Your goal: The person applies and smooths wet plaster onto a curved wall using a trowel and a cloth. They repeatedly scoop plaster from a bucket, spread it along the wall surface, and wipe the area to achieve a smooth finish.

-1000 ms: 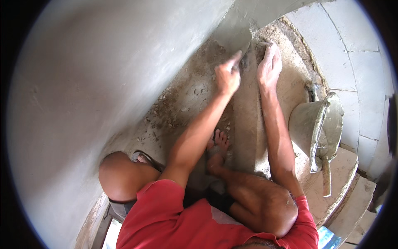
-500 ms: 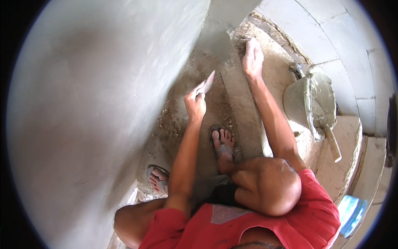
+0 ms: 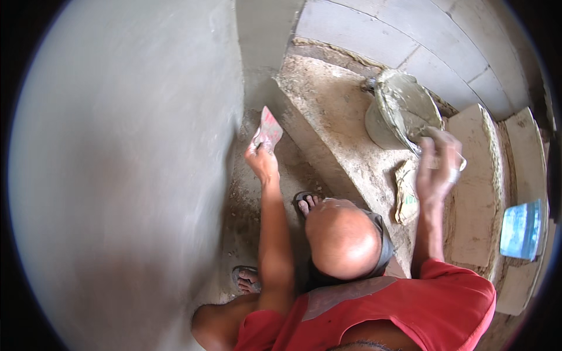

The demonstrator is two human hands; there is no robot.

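My left hand [image 3: 263, 158] grips a thin flat plate [image 3: 269, 128], smeared grey with pinkish-red patches, its pointed end up. It is held out near the smooth grey wall [image 3: 129, 146]. To the right, my right hand [image 3: 438, 167], blurred by motion, is at the rim of a mortar-caked bucket [image 3: 383, 126]. Its fingers curl over a pale-handled tool [image 3: 463, 163] leaning out of the bucket; most of the handle is covered by the hand. Wet grey mortar [image 3: 410, 99] lies inside the bucket.
A concrete ledge [image 3: 328, 88] carries the bucket and a crumpled paper piece [image 3: 406, 196]. Pale slabs [image 3: 471, 210] are on the right, near a blue clear plastic container [image 3: 520, 230]. Large pale blocks [image 3: 363, 29] form the back wall. My sandalled feet are on the dusty floor [image 3: 243, 216].
My right hand has left the ledge's far end and come back right to the bucket. My left hand still holds the plate, now turned more face-on. The view has shifted to the right.
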